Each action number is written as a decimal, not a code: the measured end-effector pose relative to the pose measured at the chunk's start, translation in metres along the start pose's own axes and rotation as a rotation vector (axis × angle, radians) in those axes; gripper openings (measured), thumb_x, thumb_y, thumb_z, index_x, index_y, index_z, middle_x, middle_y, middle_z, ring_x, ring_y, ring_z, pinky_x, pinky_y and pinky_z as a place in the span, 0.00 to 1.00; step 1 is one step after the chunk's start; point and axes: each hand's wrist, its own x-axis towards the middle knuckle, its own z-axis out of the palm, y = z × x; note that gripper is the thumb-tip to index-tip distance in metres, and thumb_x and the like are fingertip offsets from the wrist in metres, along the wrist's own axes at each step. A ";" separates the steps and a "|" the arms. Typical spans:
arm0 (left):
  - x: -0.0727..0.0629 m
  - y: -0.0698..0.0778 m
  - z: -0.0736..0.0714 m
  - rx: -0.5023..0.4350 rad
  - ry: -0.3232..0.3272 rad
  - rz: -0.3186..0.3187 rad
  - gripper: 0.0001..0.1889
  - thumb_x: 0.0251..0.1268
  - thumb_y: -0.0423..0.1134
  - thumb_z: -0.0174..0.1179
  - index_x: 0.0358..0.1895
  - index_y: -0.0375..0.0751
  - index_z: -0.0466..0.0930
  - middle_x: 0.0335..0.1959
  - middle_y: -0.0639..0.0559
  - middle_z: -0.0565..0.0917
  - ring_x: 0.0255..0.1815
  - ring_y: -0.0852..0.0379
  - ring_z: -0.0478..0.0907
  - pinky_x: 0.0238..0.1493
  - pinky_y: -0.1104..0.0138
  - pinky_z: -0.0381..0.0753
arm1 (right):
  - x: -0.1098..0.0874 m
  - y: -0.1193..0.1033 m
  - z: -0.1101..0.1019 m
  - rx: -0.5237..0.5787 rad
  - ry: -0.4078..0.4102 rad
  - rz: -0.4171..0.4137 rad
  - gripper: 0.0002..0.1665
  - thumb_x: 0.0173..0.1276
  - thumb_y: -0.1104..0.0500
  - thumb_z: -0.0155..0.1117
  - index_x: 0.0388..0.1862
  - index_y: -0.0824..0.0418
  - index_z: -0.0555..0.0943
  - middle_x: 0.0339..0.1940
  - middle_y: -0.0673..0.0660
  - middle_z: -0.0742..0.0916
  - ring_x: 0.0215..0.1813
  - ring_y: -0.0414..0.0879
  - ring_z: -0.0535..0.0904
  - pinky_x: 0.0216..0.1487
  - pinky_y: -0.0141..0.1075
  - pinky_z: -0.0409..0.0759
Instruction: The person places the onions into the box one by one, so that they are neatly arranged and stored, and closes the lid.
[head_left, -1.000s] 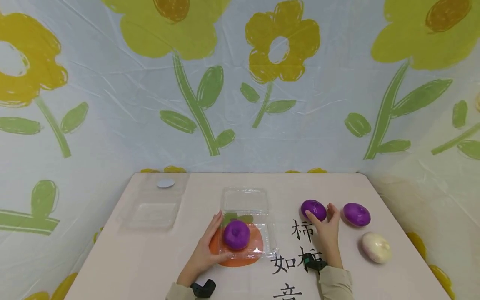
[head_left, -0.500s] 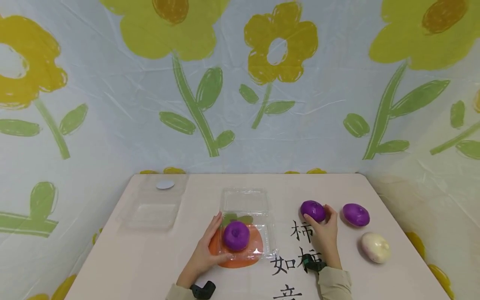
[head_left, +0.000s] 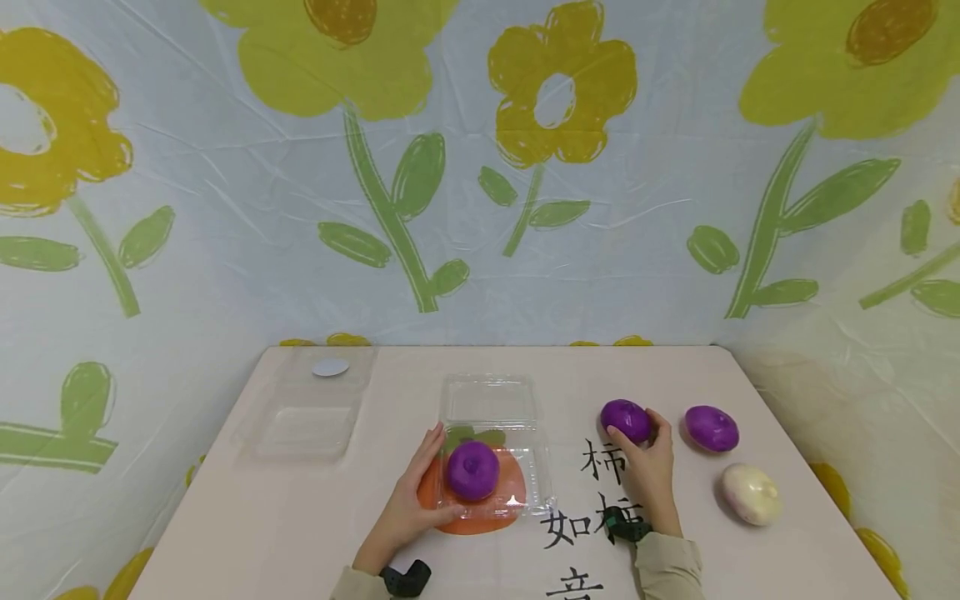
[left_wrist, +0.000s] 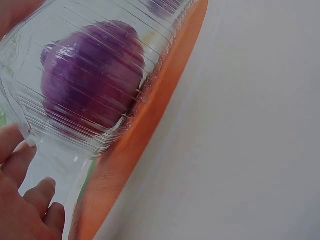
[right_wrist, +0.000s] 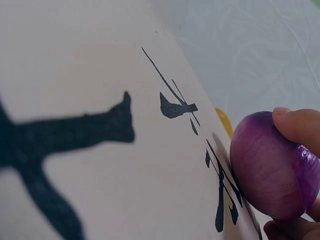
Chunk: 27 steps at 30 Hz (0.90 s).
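An open clear plastic clamshell box (head_left: 489,400) stands in front of me, its lid laid back. Inside, on the left, sits a purple onion (head_left: 473,471), seen through the ribbed wall in the left wrist view. My left hand (head_left: 405,504) holds the box at its left side, thumb along the front edge and fingers by the back corner. To the right, my right hand (head_left: 651,467) grips a second purple onion (head_left: 625,421) between thumb and fingers. In the right wrist view this onion (right_wrist: 267,167) is close to the tabletop, part of its right side covered by the fingers.
Another purple onion (head_left: 712,429) lies right of my right hand, with a whitish onion (head_left: 752,494) nearer me. A second open clear box (head_left: 307,429) is at the left, a white oval in its lid. Black characters (head_left: 576,527) and an orange fruit print mark the tabletop.
My right hand's fingers have closed in from the right onto the purple onion, where a gap showed before. The left hand and the box stay in place.
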 end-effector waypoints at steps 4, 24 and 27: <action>0.000 0.001 0.000 -0.008 0.000 0.004 0.55 0.46 0.44 0.79 0.78 0.39 0.56 0.81 0.47 0.51 0.80 0.39 0.40 0.69 0.33 0.47 | 0.000 -0.001 0.000 -0.001 0.002 0.002 0.55 0.63 0.51 0.73 0.78 0.63 0.51 0.76 0.69 0.62 0.77 0.61 0.56 0.75 0.56 0.55; 0.000 -0.005 0.001 -0.001 -0.002 0.034 0.54 0.47 0.44 0.79 0.77 0.38 0.56 0.81 0.46 0.50 0.80 0.38 0.41 0.72 0.72 0.42 | 0.000 -0.002 0.000 -0.001 -0.002 0.001 0.54 0.64 0.50 0.73 0.78 0.63 0.51 0.77 0.68 0.60 0.78 0.62 0.54 0.75 0.56 0.54; 0.000 -0.006 0.001 -0.003 0.000 0.042 0.55 0.47 0.43 0.79 0.78 0.38 0.56 0.81 0.46 0.51 0.80 0.39 0.41 0.72 0.73 0.42 | 0.000 0.000 0.001 0.005 -0.004 -0.006 0.54 0.64 0.50 0.73 0.78 0.62 0.52 0.77 0.68 0.61 0.78 0.62 0.55 0.75 0.56 0.54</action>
